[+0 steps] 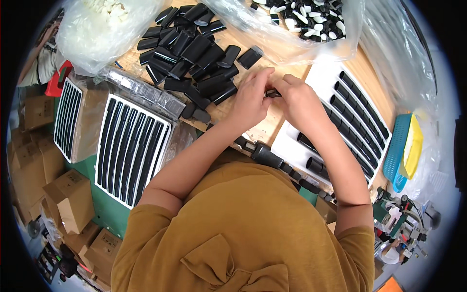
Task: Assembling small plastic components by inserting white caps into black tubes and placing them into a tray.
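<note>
My left hand and my right hand meet above the wooden table, both with bent fingers closed on a small black piece. Fingers cover most of that piece, so its full shape is hidden. Just left of my hands lies a loose pile of glossy black oval tubes. One tube rests a little apart, beyond my left hand. Under my right forearm is a white tray with several rows of black tubes, partly covered by the arm.
At the far edge lie a clear bag beside small black and white parts, and a bag of pale pieces. Filled white trays stand at left, near cardboard boxes. Blue and yellow baskets are at right.
</note>
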`<state>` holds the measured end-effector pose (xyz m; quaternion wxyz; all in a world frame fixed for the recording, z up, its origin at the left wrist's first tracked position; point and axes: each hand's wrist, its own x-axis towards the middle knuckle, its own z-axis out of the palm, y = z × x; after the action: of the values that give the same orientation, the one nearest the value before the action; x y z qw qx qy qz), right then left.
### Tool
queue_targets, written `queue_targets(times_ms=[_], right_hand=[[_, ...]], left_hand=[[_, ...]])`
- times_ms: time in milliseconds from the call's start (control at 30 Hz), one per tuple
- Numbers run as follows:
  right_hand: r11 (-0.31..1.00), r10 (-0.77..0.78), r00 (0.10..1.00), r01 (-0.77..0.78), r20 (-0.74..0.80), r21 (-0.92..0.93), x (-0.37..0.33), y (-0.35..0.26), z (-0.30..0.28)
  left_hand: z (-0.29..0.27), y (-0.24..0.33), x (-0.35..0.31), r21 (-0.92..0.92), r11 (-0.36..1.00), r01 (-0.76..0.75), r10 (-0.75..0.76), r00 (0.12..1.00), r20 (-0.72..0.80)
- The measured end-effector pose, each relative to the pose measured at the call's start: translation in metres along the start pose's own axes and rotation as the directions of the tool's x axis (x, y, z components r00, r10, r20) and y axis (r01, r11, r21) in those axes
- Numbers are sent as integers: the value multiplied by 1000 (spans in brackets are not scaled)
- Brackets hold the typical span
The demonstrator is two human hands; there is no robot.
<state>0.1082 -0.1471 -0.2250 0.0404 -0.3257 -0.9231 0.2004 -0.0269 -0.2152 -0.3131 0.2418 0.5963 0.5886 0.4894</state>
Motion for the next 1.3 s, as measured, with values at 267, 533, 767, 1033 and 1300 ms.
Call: queue_targets(times_ms=[267,533,767,1033,1300], right_hand=[[997,-19,1000,20,11,-70,5,1,8],[1000,5,996,-5,-94,-1,2,-1,13],[969,223,935,-182,-275,168,51,8,-29],[803,112,943,99,-313,587,111,-31,12],[911,412,886,-401,-213,95,-18,84,-62]], left_hand=[[-5,3,2,-37,999,16,-14,999,34],[-9,4,-4,-66,998,25,-25,1000,8],[0,-1,-2,-124,992,-38,7,970,-244],[4,2,6,36,995,-98,103,975,-197],[2,-2,7,64,987,-148,157,972,-173]])
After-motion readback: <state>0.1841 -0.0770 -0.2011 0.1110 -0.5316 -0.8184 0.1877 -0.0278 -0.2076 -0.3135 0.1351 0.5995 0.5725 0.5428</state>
